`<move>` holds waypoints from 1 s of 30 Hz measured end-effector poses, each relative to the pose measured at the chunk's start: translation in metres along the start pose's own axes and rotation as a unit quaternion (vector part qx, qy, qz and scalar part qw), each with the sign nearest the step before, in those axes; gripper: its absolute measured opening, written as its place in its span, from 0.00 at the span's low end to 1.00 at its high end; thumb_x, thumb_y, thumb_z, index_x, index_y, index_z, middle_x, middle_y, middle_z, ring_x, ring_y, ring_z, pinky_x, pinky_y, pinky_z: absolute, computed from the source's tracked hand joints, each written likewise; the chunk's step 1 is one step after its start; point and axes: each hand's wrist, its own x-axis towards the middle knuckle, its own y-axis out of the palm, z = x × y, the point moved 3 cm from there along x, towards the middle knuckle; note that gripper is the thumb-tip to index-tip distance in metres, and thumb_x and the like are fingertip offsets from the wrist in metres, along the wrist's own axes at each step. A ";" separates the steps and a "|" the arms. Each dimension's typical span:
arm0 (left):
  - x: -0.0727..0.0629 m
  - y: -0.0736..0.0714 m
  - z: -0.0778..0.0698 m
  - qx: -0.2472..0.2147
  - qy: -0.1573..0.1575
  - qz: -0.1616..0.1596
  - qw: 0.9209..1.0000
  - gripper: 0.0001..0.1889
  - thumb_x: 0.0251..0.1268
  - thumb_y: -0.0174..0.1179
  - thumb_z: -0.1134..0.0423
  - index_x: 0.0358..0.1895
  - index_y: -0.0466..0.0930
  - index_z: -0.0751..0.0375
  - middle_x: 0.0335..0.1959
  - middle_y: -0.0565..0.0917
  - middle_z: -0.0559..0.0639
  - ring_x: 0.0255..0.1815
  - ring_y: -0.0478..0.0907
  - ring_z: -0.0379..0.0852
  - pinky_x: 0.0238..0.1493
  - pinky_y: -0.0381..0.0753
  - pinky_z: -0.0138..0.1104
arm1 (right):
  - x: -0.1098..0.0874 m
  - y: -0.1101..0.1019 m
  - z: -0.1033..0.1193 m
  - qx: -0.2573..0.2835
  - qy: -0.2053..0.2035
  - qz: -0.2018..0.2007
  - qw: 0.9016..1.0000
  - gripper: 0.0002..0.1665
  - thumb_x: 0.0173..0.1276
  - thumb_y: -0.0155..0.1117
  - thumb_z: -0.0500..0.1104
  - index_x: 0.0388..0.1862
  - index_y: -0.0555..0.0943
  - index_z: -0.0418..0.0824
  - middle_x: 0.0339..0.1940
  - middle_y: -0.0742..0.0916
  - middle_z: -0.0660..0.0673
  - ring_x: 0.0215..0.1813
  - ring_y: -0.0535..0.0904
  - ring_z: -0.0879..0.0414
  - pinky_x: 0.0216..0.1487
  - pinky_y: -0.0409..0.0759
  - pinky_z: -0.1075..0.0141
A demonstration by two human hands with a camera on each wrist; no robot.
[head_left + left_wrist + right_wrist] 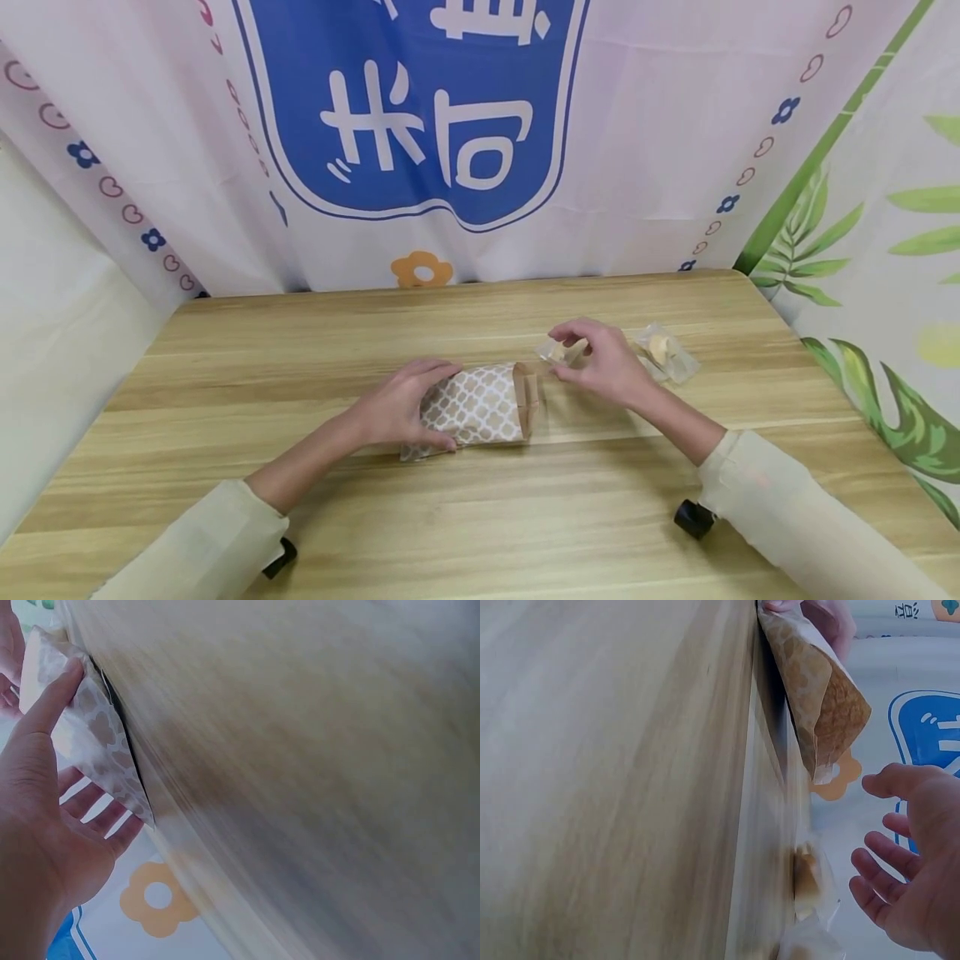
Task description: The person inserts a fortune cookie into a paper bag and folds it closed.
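Observation:
A paper bag (476,404) with a tan and white lattice print lies on its side, its open mouth facing right. My left hand (397,406) grips the bag's closed end, thumb on the near side and fingers on the far side, as the left wrist view also shows. To the right of the mouth, my right hand (607,362) hovers with loosely bent, parted fingers and nothing between them. Just beyond its fingertips is a small clear packet (553,350) holding something pale yellow. In the right wrist view, wrapped packets (808,881) lie below the relaxed fingers.
Another clear packet (675,362) with a pale yellow piece lies right of my right hand, partly behind it. The wooden table (480,525) ends at a printed cloth (637,167) at the back. Leaf-patterned fabric (900,375) hangs along the right side.

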 end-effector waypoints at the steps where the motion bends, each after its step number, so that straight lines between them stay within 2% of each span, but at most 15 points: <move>1: 0.000 0.000 0.000 0.001 -0.001 0.000 1.000 0.56 0.43 0.83 0.42 0.74 0.69 0.67 0.71 0.74 0.64 0.72 0.70 0.64 0.71 0.71 0.59 | 0.001 -0.001 -0.001 -0.007 0.004 -0.001 1.000 0.26 0.58 0.79 0.32 0.55 0.82 0.28 0.49 0.88 0.33 0.51 0.84 0.39 0.49 0.86 0.46; 13: 0.001 -0.002 0.000 0.004 -0.007 0.003 1.000 0.55 0.43 0.83 0.42 0.74 0.70 0.67 0.71 0.74 0.63 0.72 0.70 0.63 0.71 0.72 0.58 | 0.008 -0.006 -0.010 -0.069 0.066 0.004 0.995 0.35 0.59 0.80 0.37 0.64 0.78 0.29 0.61 0.83 0.31 0.61 0.79 0.36 0.65 0.79 0.42; 19: 0.000 -0.002 0.001 0.001 -0.005 0.002 1.000 0.54 0.43 0.83 0.42 0.73 0.70 0.67 0.71 0.74 0.64 0.72 0.70 0.64 0.71 0.72 0.58 | 0.011 -0.008 -0.014 -0.104 0.097 0.019 0.990 0.42 0.60 0.81 0.42 0.70 0.74 0.29 0.66 0.79 0.31 0.65 0.77 0.34 0.67 0.77 0.41; 30: 0.000 -0.001 0.001 -0.002 -0.007 0.007 1.000 0.55 0.43 0.83 0.42 0.74 0.70 0.67 0.71 0.74 0.64 0.72 0.70 0.65 0.72 0.70 0.59 | 0.018 -0.007 -0.022 -0.133 0.122 0.045 0.983 0.49 0.60 0.82 0.49 0.70 0.71 0.23 0.64 0.79 0.27 0.63 0.77 0.33 0.65 0.78 0.42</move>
